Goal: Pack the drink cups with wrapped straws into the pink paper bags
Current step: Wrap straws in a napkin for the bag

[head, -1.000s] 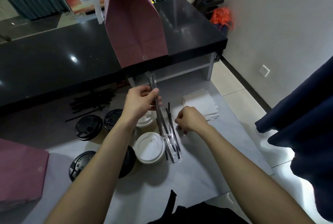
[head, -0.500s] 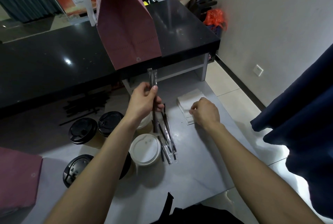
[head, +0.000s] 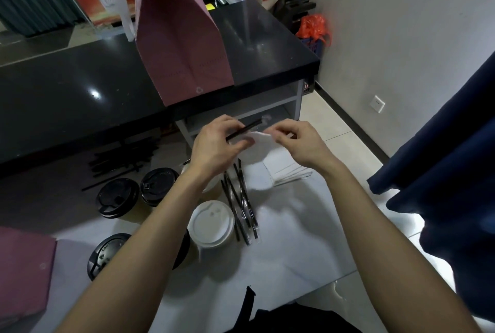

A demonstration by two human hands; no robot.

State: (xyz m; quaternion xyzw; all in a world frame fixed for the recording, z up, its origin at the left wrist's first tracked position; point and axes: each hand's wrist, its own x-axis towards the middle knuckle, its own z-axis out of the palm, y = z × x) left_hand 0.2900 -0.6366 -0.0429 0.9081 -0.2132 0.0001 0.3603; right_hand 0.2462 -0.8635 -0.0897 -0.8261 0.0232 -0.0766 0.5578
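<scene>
Head view: left hand [head: 214,149] pinches wrapped straw [head: 245,129] beside right hand [head: 300,142].

Hands raised over a near counter of cups, straws and napkins, with a bag standing on the far counter.

The left hand [head: 214,145] and right hand [head: 300,145] hang side by side above the pale near counter [head: 281,252], sharing a black wrapped straw [head: 243,129] and a white paper napkin [head: 257,150]. Below them lie loose wrapped straws [head: 241,206], just right of a white-lidded cup [head: 210,224]; the napkin stack [head: 284,169] lies farther right. Black-lidded cups [head: 117,197] stand left. Beyond, the upright pink paper bag [head: 182,37] stands on the black far counter [head: 67,91].
</scene>
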